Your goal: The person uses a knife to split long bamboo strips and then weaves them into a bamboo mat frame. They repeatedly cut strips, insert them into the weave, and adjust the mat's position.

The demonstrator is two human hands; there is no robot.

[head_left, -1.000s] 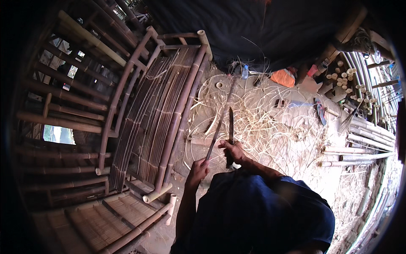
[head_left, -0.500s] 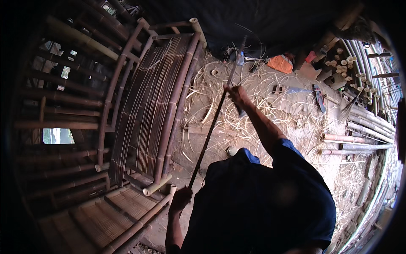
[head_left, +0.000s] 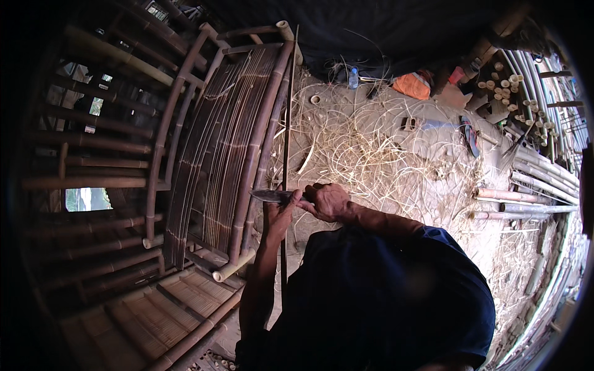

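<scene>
A long dark bamboo strip (head_left: 287,123) stands nearly straight up and down through the middle of the view. My left hand (head_left: 278,217) is closed around it. In my right hand (head_left: 329,201) is a knife, gripped with its blade (head_left: 267,195) pointing left and lying across the strip just above my left fingers. Both hands are close together, with the right thumb near the blade's base. My palm and fingers cover the knife's handle. The strip's lower end passes beside my dark shirt.
To the left stands a bamboo bench (head_left: 247,161) with many thin strips (head_left: 216,123) on it. Curly shavings (head_left: 365,145) cover the floor. Farther off are a saw (head_left: 433,124), a plastic bottle (head_left: 353,78) and an orange bag (head_left: 412,86). Bamboo poles (head_left: 526,208) lie at right.
The strip has swung from a slant to nearly upright. My right hand came back toward my body and my left hand moved up, bringing them together; the knife blade now crosses the strip.
</scene>
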